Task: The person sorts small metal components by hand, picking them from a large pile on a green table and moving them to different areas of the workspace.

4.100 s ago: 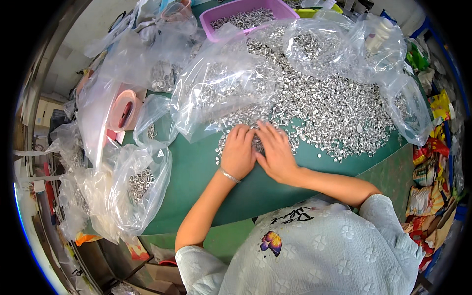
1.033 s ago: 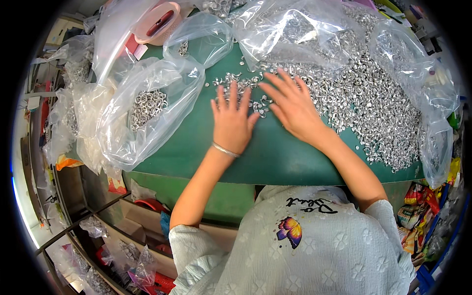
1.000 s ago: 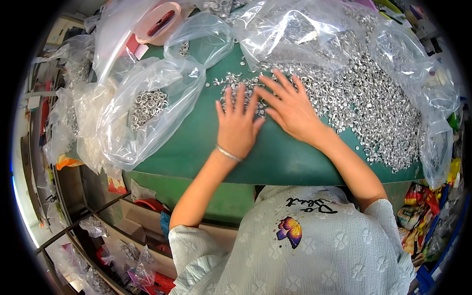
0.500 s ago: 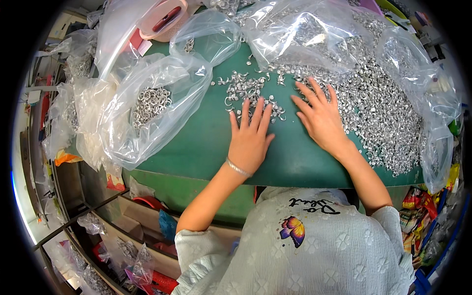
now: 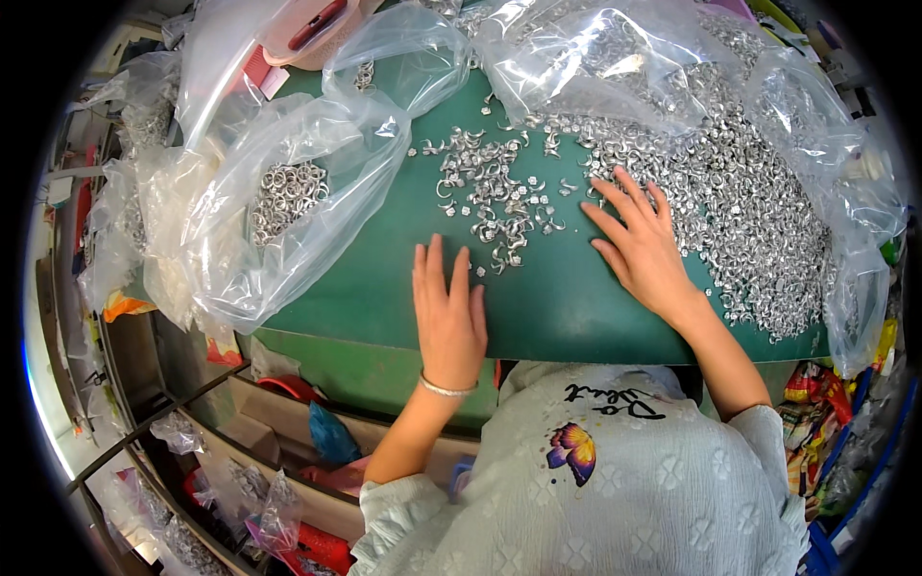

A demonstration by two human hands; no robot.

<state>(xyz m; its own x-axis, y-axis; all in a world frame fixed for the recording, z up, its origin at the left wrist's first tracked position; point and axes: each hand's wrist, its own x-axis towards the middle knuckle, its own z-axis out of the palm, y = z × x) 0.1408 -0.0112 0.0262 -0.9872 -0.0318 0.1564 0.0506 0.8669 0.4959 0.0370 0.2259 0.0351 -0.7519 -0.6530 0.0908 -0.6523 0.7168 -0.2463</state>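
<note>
My left hand hovers over or lies on the green tabletop, fingers stretched out, holding nothing. Just beyond its fingertips lies a loose scatter of small silver metal rings, some with a flower-like top. My right hand is spread with its fingertips at the left edge of a large heap of the same kind of silver pieces. Nothing shows in its grasp; whatever lies under the palm is hidden. To the left, an open clear plastic bag holds a cluster of silver rings.
A large clear plastic sheet or bag covers the back of the heap, and another clear bag lies along its right side. At the back left stands a pink container with a dark red object on it. Drawers sit below the table's left edge.
My left hand has drawn back toward me and slightly left, off the scattered pieces, exposing them. The scatter now reaches nearer to me. My right hand has shifted slightly right and toward me.
</note>
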